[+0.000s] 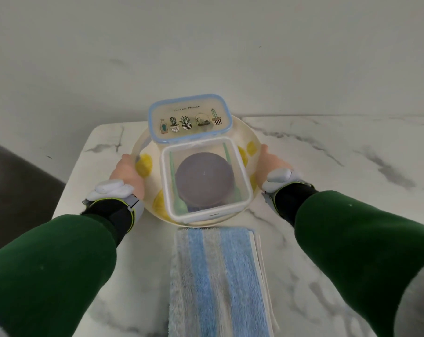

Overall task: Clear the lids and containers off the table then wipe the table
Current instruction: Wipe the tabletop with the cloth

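A folded blue-striped towel (218,283) lies on the marble desk (327,166) at bottom centre, its near end cut off by the frame. Just beyond it, mid-frame, is the yellow-spotted bowl (247,135), carrying a clear square container (206,215). The left hand (127,171) and right hand (270,164) grip the bowl's rim on opposite sides, thumbs over the edge.

The fingers go under the bowl and cannot be seen, and I cannot tell whether it rests on the desk or is raised. Inside the container are a round purple piece (204,176), either a lid or a bowl, and pale green utensils (175,181). Furthest off, a blue-rimmed lid (189,117) lies loose over the bowl's far edge. The stack should be carried level with both hands moving together, or that lid may slide off.
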